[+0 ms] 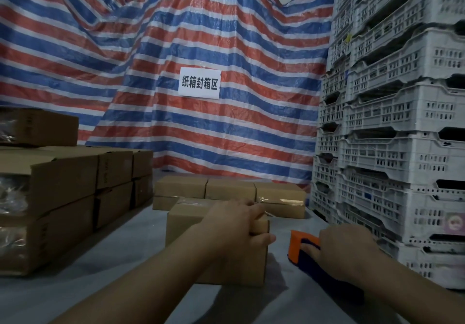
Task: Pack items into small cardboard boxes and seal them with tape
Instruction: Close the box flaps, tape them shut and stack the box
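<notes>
The left hand (235, 225) lies on top of a small box (216, 243), fingers curled over its far right edge and thumb pressed against the near side, so it grips the top corner. The box sits closed on the grey surface (105, 268), directly under that hand. Clear tape (266, 213) shines just past the fingertips, along the box's top edge.

To the right of the box, apart from it, the right hand (346, 250) is wrapped round a tape dispenser (305, 255), fingers curled over its dark blue body; the orange end pokes out to the left of the fingers, toward the box. The dispenser rests low on the surface.

Beyond the left hand stands a row of three boxes (230, 193), side by side, tape glinting on their fronts. Farther left of that hand, bigger cartons (63, 185) are stacked two high, with another on top at the back.

Right of the right hand rises a stack of white slotted crates (402, 127). Behind everything hangs a red, white and blue striped tarp (201, 47) with a white paper sign (200, 83) stuck on it.
</notes>
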